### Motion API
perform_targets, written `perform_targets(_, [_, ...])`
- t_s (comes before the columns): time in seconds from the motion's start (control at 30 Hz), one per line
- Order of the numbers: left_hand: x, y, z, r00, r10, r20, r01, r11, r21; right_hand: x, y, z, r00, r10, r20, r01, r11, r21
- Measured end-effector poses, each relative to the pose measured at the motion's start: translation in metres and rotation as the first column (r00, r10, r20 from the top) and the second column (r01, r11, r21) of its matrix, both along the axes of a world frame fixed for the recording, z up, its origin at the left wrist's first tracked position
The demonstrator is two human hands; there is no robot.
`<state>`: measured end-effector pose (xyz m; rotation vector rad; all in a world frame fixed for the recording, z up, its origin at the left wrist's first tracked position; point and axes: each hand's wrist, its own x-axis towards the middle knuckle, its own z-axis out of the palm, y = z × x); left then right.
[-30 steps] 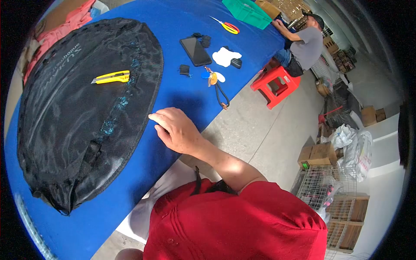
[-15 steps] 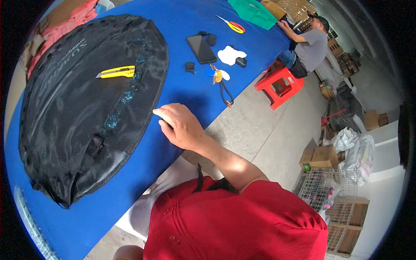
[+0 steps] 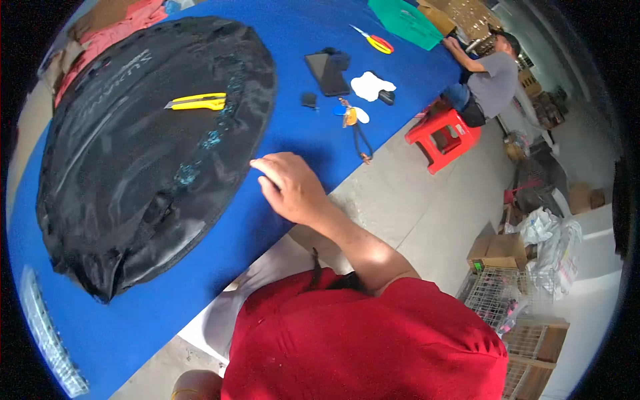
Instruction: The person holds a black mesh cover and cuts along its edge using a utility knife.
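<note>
My right hand (image 3: 292, 189) hovers or rests by the right edge of a large oval black fabric piece (image 3: 127, 140). Its index finger and thumb are apart, and nothing shows between them. I cannot tell whether the fingertip touches the fabric edge. On the black piece lies a yellow utility knife (image 3: 197, 101) with its blade end to the left. Teal thread-like scraps (image 3: 212, 140) run down the fabric's right side. A dark strap (image 3: 157, 207) and a pointed, gathered end lie at its lower part. My left hand is out of view.
The blue-covered table (image 3: 267, 240) also bears a black phone (image 3: 327, 75), yellow-red scissors (image 3: 380, 44), a white piece (image 3: 371, 87), a keychain (image 3: 351, 117) and a green crate (image 3: 407, 23). A co-worker (image 3: 493, 80) sits on a red stool (image 3: 442, 137) at the table's far side.
The camera view has shifted, so the table, its objects and my right hand appear farther right. My right hand stays beside the black fabric's edge, its pose nearly the same.
</note>
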<state>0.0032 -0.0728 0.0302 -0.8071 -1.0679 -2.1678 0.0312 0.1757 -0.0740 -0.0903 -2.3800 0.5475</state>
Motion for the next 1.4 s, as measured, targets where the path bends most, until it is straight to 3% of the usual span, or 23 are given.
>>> perform_targets(0.27, [0.010,-0.089,0.043,0.961,0.275,-0.033,-0.270,0.908,-0.321,-0.001,-0.002,0.005,1.000,-0.002,0.006,0.002,0.998,0.063])
perform_targets(0.3, [-0.004,-0.084,0.028,0.900,0.431,-0.074,-0.417,0.798,-0.435,0.000,-0.002,0.008,1.000,0.003,0.023,-0.005,0.997,0.076])
perform_targets(0.33, [-0.014,-0.079,0.021,0.878,0.466,-0.109,-0.447,0.715,-0.537,0.000,-0.001,0.007,1.000,0.013,0.025,-0.015,0.997,0.081])
perform_targets(0.4, [-0.031,-0.090,-0.007,0.858,0.506,-0.081,-0.392,0.545,-0.741,-0.005,0.004,0.016,0.999,0.040,-0.019,-0.039,0.996,0.075])
perform_targets(0.47, [-0.048,-0.085,-0.022,0.830,0.531,-0.173,-0.394,0.338,-0.855,-0.023,0.015,0.024,0.989,0.103,-0.105,-0.095,0.992,0.077])
perform_targets(0.63, [-0.077,-0.061,-0.054,0.821,0.464,-0.332,-0.430,0.120,-0.895,-0.093,0.030,0.057,0.990,0.108,-0.089,-0.094,0.985,0.147])
perform_targets(0.7, [-0.082,-0.042,-0.052,0.856,0.378,-0.352,-0.414,0.096,-0.905,-0.125,0.034,0.060,0.998,0.057,-0.018,-0.053,0.981,0.187])
perform_targets(0.77, [-0.085,-0.025,-0.045,0.891,0.301,-0.339,-0.362,0.023,-0.932,-0.159,0.047,0.046,0.998,0.067,-0.010,-0.063,0.972,0.225])
perform_targets(0.9, [-0.098,-0.019,-0.069,0.897,0.327,-0.297,-0.277,-0.107,-0.955,-0.185,0.054,0.029,0.996,-0.004,0.092,-0.017,0.972,0.234])
perform_targets(0.97, [-0.097,-0.020,-0.076,0.887,0.310,-0.343,-0.275,-0.244,-0.930,-0.187,0.061,0.018,0.995,-0.011,0.097,-0.015,0.965,0.262])
perform_targets(1.03, [-0.094,-0.020,-0.083,0.880,0.321,-0.350,-0.275,-0.257,-0.926,-0.186,0.068,0.006,0.995,-0.028,0.101,0.000,0.963,0.270])
perform_targets(1.23, [-0.093,-0.016,-0.092,0.847,0.414,-0.335,-0.311,-0.125,-0.942,-0.187,0.069,-0.004,0.999,0.010,0.031,-0.017,0.968,0.250])
perform_targets(1.3, [-0.094,-0.016,-0.095,0.823,0.432,-0.368,-0.347,-0.128,-0.929,-0.188,0.062,0.000,0.996,0.024,-0.089,-0.022,1.000,0.022])
perform_targets(1.33, [-0.094,-0.016,-0.094,0.819,0.440,-0.369,-0.345,-0.138,-0.928,-0.189,0.062,0.004,0.988,0.052,-0.145,-0.049,0.998,0.025])
perform_targets(1.4, [-0.093,-0.015,-0.091,0.826,0.438,-0.355,-0.340,-0.115,-0.933,-0.185,0.054,0.012,0.977,0.129,-0.173,-0.157,0.974,-0.164])
